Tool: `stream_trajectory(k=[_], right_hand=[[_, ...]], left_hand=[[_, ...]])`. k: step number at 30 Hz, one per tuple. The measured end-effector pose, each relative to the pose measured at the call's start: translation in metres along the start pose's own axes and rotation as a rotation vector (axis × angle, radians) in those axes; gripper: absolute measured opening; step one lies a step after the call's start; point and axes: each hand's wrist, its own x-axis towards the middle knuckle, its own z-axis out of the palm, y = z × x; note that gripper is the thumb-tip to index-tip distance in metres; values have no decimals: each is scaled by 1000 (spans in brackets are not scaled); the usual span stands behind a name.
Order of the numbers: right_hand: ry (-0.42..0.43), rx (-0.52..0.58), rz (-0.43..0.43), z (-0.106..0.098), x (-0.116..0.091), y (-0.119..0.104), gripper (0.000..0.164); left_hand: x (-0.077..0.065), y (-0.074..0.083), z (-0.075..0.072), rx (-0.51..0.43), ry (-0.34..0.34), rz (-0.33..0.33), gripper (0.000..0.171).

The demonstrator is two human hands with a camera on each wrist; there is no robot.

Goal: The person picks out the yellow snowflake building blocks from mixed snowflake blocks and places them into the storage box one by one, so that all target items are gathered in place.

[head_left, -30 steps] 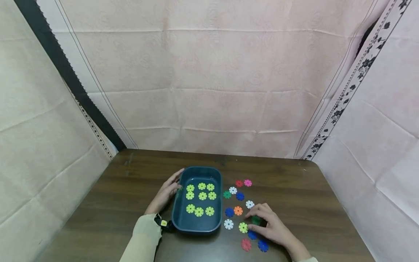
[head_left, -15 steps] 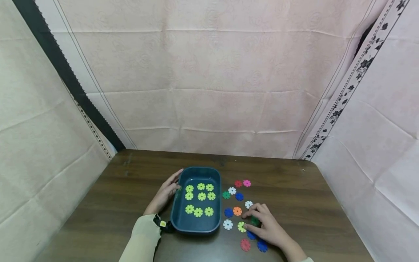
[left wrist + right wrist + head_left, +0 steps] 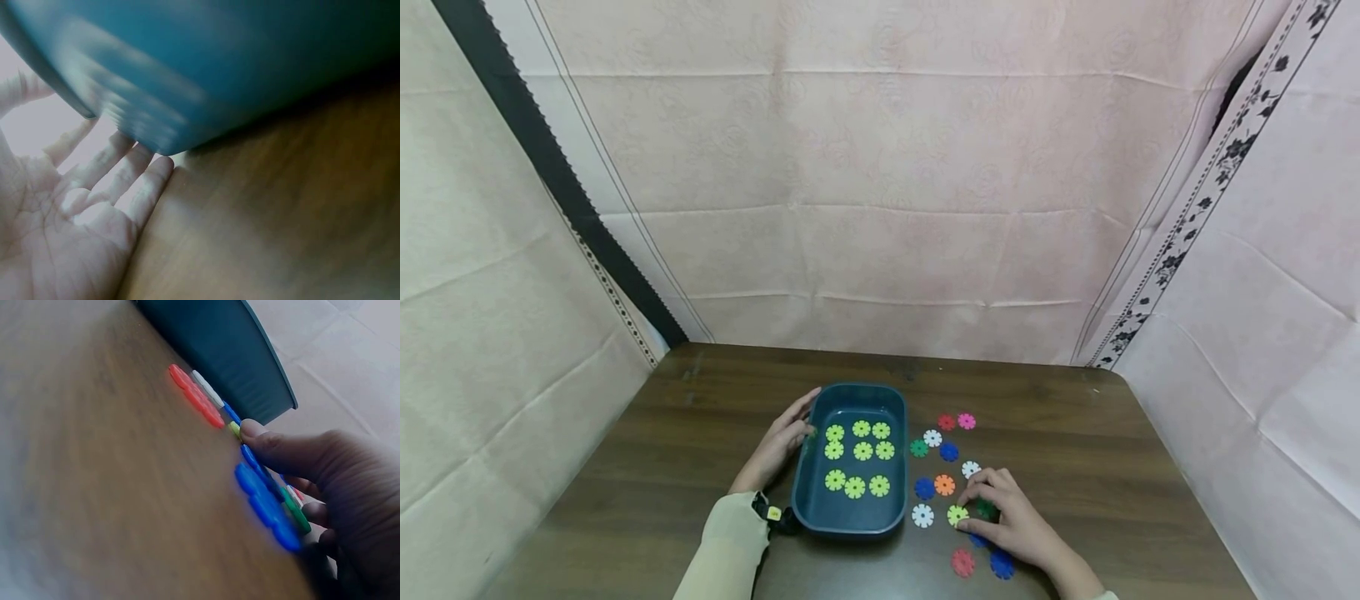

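A dark teal tray [image 3: 850, 521] with several yellow-green flower-shaped discs [image 3: 862, 451] in rows stands on the table. My left hand [image 3: 780, 443] holds its left side, thumb over the rim and fingers against the outer wall [image 3: 206, 81]. Right of the tray, my right hand [image 3: 1007, 517] pinches a single yellow-green flower disc [image 3: 956, 514] at table level, thumb on its near edge and index finger on its far edge. In the right wrist view the thumb [image 3: 265, 437] covers most of that disc. A green disc [image 3: 987, 509] and a blue disc [image 3: 977, 540] are partly hidden by this hand.
Around the right hand lie loose flower discs: white [image 3: 922, 515], orange [image 3: 944, 484], red [image 3: 963, 562], blue [image 3: 1002, 564] and others. Farther back are a pink disc [image 3: 966, 421] and a green disc [image 3: 919, 447]. Cloth walls [image 3: 880, 208] surround the brown table [image 3: 1075, 433].
My right thumb and index finger have closed in on the yellow-green disc beside the tray, which has shifted slightly. The left hand and tray stay put.
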Motion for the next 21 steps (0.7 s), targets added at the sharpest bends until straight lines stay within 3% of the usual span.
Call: stream_trajectory(k=[4, 11, 21], right_hand=[[-10, 25, 22, 0, 0, 0, 22], [-18, 101, 137, -1, -1, -1, 20], [42, 99, 52, 0, -1, 1, 17]], left_hand=[[1, 1, 1, 2, 2, -4, 59], [1, 1, 0, 5, 6, -1, 59], [-1, 0, 0, -6, -7, 0, 60]])
